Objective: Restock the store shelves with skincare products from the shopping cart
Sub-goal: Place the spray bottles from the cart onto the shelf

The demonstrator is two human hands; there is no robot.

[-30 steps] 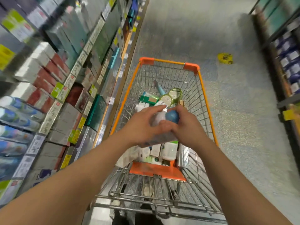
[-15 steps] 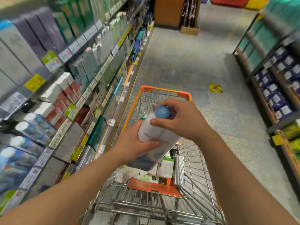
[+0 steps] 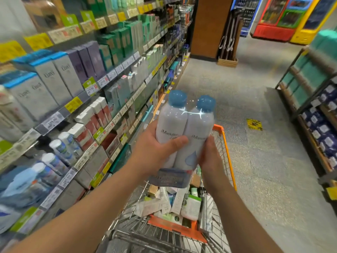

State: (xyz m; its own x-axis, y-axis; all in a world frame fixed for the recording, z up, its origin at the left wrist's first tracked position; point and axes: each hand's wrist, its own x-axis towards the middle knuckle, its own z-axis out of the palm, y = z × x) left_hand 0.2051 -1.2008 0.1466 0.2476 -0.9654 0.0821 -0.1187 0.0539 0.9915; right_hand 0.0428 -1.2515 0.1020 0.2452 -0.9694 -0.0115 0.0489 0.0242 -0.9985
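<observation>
My left hand (image 3: 160, 148) wraps the left bottle of a shrink-wrapped twin pack of bottles (image 3: 184, 132), thumb curled across its front; my right hand (image 3: 209, 157) grips the pack's right side, fingers behind it; the pack stands nearly upright, long axis vertical, blue caps (image 3: 191, 101) pointing up and slightly away from me; it is held above the shopping cart (image 3: 226, 152), whose basket holds mixed skincare boxes (image 3: 175, 203); stocked shelves (image 3: 87, 99) run along my left.

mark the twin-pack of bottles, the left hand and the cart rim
twin-pack of bottles (image 3: 189, 125), head view, right bottle's white body
left hand (image 3: 156, 152), head view, back of the hand
cart rim (image 3: 228, 157), head view, orange right-side rail
</observation>
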